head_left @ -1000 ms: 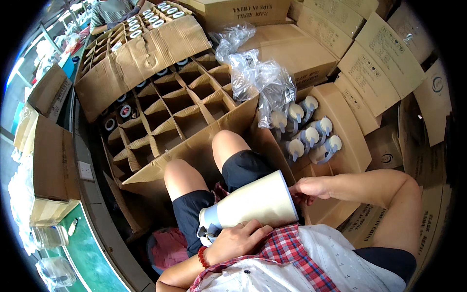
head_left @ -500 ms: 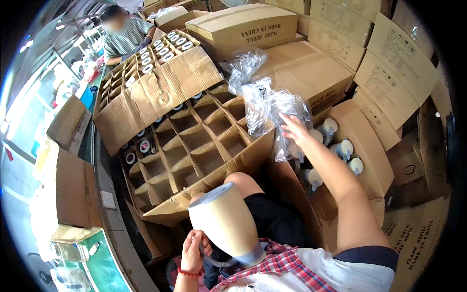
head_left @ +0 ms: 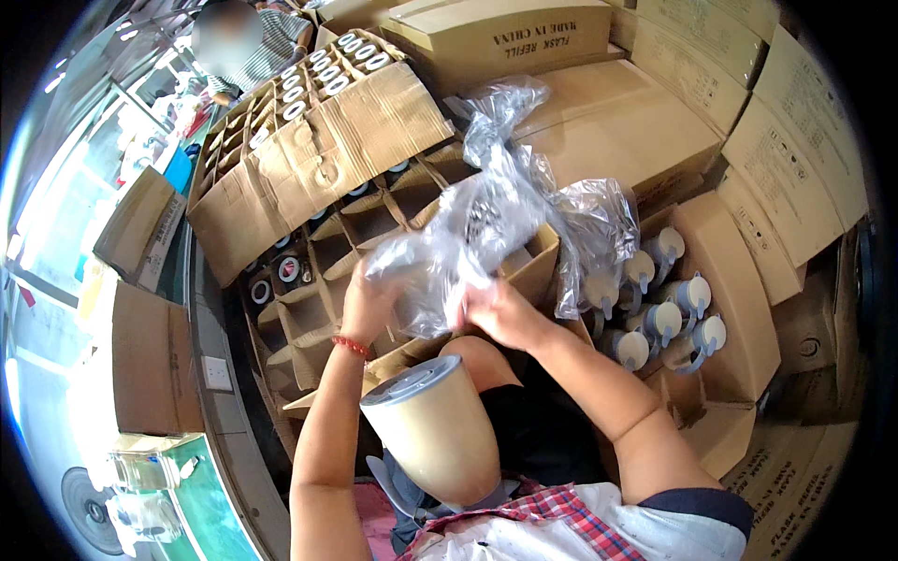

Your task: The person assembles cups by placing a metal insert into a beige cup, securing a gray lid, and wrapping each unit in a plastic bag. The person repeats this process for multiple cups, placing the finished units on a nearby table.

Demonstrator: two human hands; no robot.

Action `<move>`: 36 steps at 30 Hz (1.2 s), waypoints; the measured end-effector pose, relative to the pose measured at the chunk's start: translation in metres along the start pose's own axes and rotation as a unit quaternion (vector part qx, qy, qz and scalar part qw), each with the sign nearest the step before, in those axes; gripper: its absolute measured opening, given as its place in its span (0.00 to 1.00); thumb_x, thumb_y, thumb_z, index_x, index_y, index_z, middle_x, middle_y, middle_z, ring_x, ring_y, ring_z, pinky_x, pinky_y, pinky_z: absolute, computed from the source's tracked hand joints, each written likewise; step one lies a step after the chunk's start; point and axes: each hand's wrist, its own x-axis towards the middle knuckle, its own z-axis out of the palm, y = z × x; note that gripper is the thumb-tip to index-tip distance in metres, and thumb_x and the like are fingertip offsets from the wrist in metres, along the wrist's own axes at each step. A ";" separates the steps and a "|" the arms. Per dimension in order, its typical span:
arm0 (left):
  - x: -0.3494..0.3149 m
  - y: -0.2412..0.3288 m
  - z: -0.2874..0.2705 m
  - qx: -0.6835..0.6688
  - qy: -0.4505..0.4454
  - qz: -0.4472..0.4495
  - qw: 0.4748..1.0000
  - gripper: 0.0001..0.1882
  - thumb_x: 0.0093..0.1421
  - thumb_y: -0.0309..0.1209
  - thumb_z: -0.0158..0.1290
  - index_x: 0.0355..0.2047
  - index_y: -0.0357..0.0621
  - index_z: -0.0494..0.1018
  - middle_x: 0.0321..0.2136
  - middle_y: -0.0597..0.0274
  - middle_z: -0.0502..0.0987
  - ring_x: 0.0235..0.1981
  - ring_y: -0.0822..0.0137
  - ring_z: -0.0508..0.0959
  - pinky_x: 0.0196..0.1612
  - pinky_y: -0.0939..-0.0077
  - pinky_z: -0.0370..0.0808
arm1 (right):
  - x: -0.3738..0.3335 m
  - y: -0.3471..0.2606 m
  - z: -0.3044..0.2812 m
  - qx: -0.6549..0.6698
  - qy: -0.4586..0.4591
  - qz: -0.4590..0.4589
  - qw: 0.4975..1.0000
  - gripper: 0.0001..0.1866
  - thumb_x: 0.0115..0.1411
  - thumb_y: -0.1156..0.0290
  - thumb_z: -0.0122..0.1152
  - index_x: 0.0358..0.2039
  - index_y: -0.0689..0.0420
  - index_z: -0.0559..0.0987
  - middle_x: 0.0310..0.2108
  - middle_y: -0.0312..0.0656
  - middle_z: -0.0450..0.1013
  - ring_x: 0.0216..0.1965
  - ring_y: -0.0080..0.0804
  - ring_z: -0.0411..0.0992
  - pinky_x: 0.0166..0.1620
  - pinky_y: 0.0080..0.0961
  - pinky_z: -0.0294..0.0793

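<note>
A clear plastic bag (head_left: 449, 252) stretches between my two hands above the divided carton. My right hand (head_left: 505, 313) is closed on its near edge, while my left hand (head_left: 369, 304) grips its left side, the fingers partly covered by the film. Below them, a cream vacuum jug (head_left: 435, 435) with a grey rim and grey handle rests on my lap, tilted, touched by neither hand. More crumpled clear bags (head_left: 599, 224) lie just beyond my right hand, over the carton edge.
The divided carton (head_left: 327, 327) has cardboard cells, some holding round-topped items. At right, an open carton (head_left: 739, 280) holds several cream-and-grey jugs (head_left: 664, 320). Closed cartons (head_left: 617, 122) stand behind. A person (head_left: 267, 47) is at the far left, beyond a cardboard flap (head_left: 318, 150).
My left hand has let go of the jug's handle and risen to the bag. My right hand has pulled a bag from the pile leftward. The jug stays on my lap.
</note>
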 end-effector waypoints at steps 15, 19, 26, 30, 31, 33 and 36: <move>-0.245 -0.030 -0.014 -0.097 0.121 -0.062 0.986 0.10 0.53 0.14 0.49 0.34 0.38 0.71 0.28 0.66 0.74 0.30 0.70 0.73 0.35 0.77 0.72 | -0.093 0.021 0.038 -0.372 -0.007 -0.182 0.910 0.11 0.39 0.87 0.58 0.24 0.60 0.72 0.30 0.47 0.72 0.36 0.50 0.72 0.39 0.37 0.73; -0.275 0.010 -0.036 -0.230 0.182 -0.159 0.943 0.03 0.64 0.23 0.45 0.33 0.42 0.68 0.27 0.68 0.72 0.22 0.77 0.70 0.21 0.83 0.68 | -0.121 0.003 0.059 -0.311 -0.037 -0.153 0.937 0.12 0.38 0.90 0.56 0.23 0.61 0.71 0.29 0.47 0.72 0.33 0.49 0.72 0.36 0.35 0.72; -0.328 0.033 0.001 -0.180 0.205 -0.154 0.950 0.04 0.57 0.17 0.48 0.29 0.39 0.67 0.26 0.60 0.72 0.24 0.70 0.73 0.25 0.76 0.70 | -0.168 -0.005 0.064 -0.286 -0.100 -0.040 0.952 0.09 0.41 0.86 0.57 0.24 0.59 0.74 0.30 0.45 0.73 0.32 0.45 0.73 0.37 0.36 0.73; -0.412 0.047 0.008 -0.039 -0.139 -0.054 0.988 0.06 0.44 0.13 0.48 0.25 0.33 0.69 0.24 0.49 0.68 0.26 0.56 0.74 0.31 0.69 0.71 | -0.232 -0.033 0.068 -0.290 -0.268 -0.087 0.915 0.09 0.42 0.81 0.59 0.25 0.54 0.74 0.30 0.43 0.72 0.35 0.44 0.73 0.40 0.35 0.73; -0.425 0.055 0.000 -0.045 -0.170 -0.085 0.981 0.08 0.43 0.14 0.49 0.26 0.34 0.70 0.24 0.50 0.70 0.28 0.55 0.74 0.32 0.70 0.72 | -0.242 -0.040 0.060 -0.244 -0.286 -0.004 0.926 0.08 0.44 0.81 0.59 0.26 0.55 0.75 0.31 0.43 0.73 0.35 0.41 0.74 0.41 0.32 0.73; -0.424 0.066 -0.023 -0.053 -0.192 -0.116 0.973 0.12 0.41 0.15 0.50 0.29 0.36 0.73 0.29 0.51 0.73 0.33 0.53 0.75 0.37 0.68 0.72 | -0.253 -0.053 0.040 -0.147 -0.220 0.147 0.953 0.07 0.49 0.81 0.59 0.29 0.56 0.77 0.32 0.42 0.74 0.36 0.33 0.75 0.42 0.26 0.73; -0.382 0.104 -0.025 0.164 -0.072 -0.010 0.984 0.20 0.39 0.20 0.53 0.37 0.42 0.75 0.44 0.54 0.74 0.48 0.51 0.73 0.52 0.54 0.67 | -0.251 -0.047 -0.004 -0.167 -0.018 0.287 0.943 0.09 0.57 0.80 0.56 0.40 0.60 0.77 0.37 0.38 0.76 0.33 0.26 0.75 0.40 0.23 0.74</move>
